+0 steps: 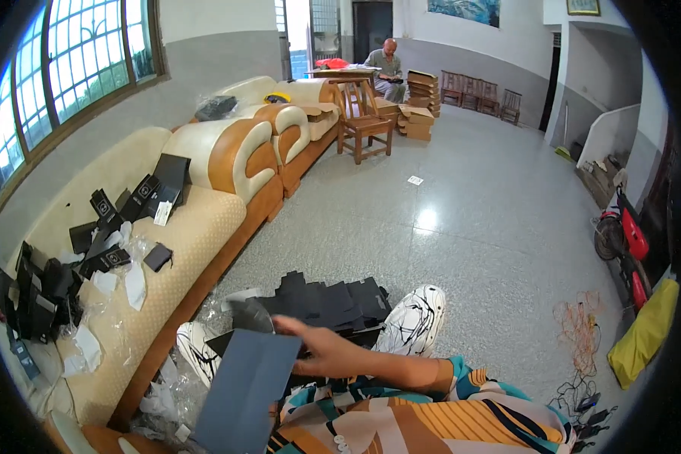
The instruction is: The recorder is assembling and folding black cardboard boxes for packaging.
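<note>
A dark blue-grey folded card sheet (248, 390) stands tilted in front of me, creased down its length. My right hand (325, 352) is closed at its upper right edge, with some fingers hidden behind it. Beyond the card, a greyish, partly see-through piece (250, 314) sits close to my fingertips; its kind is unclear. A sliver of skin shows at the card's lower right edge, perhaps my left hand (273, 413), whose fingers are hidden. Between my patterned white shoes (416, 319) lies a pile of flat black card pieces (325, 301).
At left, a cream sofa (204, 219) bears black boxes (144, 195), white papers and plastic wrap. A wooden chair (365, 121) and stacked cardboard boxes (422, 94) stand farther off, near a seated person (386, 69). Cables (583, 401), a yellow bag (643, 337) and a red-black scooter (628, 246) are at right.
</note>
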The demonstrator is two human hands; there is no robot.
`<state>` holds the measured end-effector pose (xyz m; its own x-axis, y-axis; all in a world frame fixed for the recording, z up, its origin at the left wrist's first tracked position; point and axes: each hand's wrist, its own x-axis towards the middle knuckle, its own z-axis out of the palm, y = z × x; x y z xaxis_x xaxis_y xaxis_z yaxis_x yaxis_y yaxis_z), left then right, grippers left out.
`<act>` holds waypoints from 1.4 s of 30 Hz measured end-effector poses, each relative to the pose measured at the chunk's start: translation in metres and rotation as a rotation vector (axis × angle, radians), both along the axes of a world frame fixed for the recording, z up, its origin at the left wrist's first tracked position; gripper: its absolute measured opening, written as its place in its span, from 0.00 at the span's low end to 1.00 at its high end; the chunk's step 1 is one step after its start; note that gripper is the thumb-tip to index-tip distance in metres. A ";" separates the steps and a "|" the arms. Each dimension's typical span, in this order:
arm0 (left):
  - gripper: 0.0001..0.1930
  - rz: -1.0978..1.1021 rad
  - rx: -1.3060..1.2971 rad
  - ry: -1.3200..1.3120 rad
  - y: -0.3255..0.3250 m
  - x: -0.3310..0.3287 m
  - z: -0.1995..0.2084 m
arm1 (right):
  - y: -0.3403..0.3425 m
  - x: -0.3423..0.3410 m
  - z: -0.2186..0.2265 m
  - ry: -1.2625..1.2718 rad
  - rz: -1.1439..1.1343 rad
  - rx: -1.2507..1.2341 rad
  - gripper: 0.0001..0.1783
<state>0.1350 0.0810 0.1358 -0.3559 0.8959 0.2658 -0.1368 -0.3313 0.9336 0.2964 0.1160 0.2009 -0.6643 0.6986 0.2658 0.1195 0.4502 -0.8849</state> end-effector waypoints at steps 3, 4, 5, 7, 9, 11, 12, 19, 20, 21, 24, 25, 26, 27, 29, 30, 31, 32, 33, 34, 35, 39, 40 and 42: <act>0.22 0.061 0.051 -0.058 0.010 -0.006 -0.011 | -0.007 -0.003 0.008 -0.023 0.086 -0.081 0.35; 0.23 0.078 0.067 -0.076 0.013 -0.008 -0.014 | -0.008 -0.001 0.006 -0.092 0.053 0.005 0.33; 0.23 0.096 0.082 -0.094 0.016 -0.011 -0.018 | -0.008 0.000 0.004 -0.161 0.019 0.090 0.30; 0.23 0.139 0.105 -0.133 0.023 -0.015 -0.025 | -0.013 0.001 0.005 -0.136 -0.069 0.221 0.29; 0.24 0.184 0.129 -0.173 0.029 -0.021 -0.032 | -0.015 0.001 0.003 -0.113 -0.156 0.352 0.29; 0.25 0.230 0.152 -0.215 0.037 -0.028 -0.037 | -0.015 0.002 -0.002 -0.057 -0.244 0.499 0.29; 0.25 0.254 0.162 -0.237 0.041 -0.031 -0.040 | -0.014 0.003 0.000 -0.055 -0.248 0.498 0.29; 0.23 0.152 0.123 -0.174 0.032 -0.043 -0.019 | -0.010 0.011 0.006 -0.155 -0.202 0.240 0.17; 0.19 0.170 0.095 -0.148 0.033 -0.047 -0.027 | -0.008 0.013 0.006 -0.150 -0.211 0.208 0.18; 0.16 0.189 0.062 -0.124 0.032 -0.046 -0.027 | -0.007 0.012 0.007 -0.153 -0.219 0.204 0.18; 0.16 0.200 0.114 -0.086 0.031 -0.034 -0.022 | -0.006 0.011 0.015 0.082 -0.322 0.214 0.20; 0.17 0.174 0.131 -0.136 0.031 -0.033 -0.022 | -0.008 0.011 0.019 0.089 -0.323 0.301 0.19; 0.17 0.171 0.129 -0.139 0.031 -0.031 -0.022 | -0.009 0.012 0.021 0.095 -0.323 0.389 0.19; 0.13 0.204 0.167 -0.109 0.032 -0.027 -0.021 | -0.009 0.013 0.020 0.092 -0.331 0.386 0.19; 0.10 0.208 0.182 -0.060 0.035 -0.029 -0.026 | -0.005 0.015 0.016 0.104 -0.175 0.574 0.18; 0.10 0.206 0.181 -0.060 0.035 -0.033 -0.029 | -0.004 0.014 0.013 0.102 -0.176 0.573 0.18; 0.15 0.221 0.126 -0.028 0.036 -0.036 -0.030 | -0.003 0.012 0.008 0.066 -0.170 0.634 0.18; 0.20 0.236 0.072 0.004 0.036 -0.040 -0.032 | -0.003 0.010 0.003 0.029 -0.163 0.696 0.17; 0.22 0.217 0.022 0.062 0.032 -0.044 -0.031 | -0.004 0.008 -0.002 0.019 -0.147 0.707 0.19; 0.22 0.225 0.020 0.062 0.031 -0.044 -0.031 | -0.003 0.006 -0.006 0.022 -0.138 0.706 0.19; 0.24 0.376 0.196 0.256 0.029 -0.041 -0.031 | -0.001 0.004 -0.011 0.065 -0.067 0.574 0.19; 0.34 0.220 0.068 0.090 0.009 -0.011 0.002 | 0.002 -0.003 -0.051 0.096 -0.359 0.154 0.20; 0.35 0.241 0.047 0.107 0.006 -0.013 0.003 | 0.000 -0.001 -0.007 0.371 -0.352 -0.544 0.24; 0.36 0.287 0.044 0.169 0.005 -0.015 -0.001 | 0.014 -0.005 -0.023 0.328 -0.489 -0.834 0.26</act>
<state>0.1203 0.0861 0.1353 -0.5396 0.7518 0.3789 0.1240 -0.3742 0.9190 0.2916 0.1304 0.1778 -0.2386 0.9196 -0.3120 -0.1797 -0.3575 -0.9165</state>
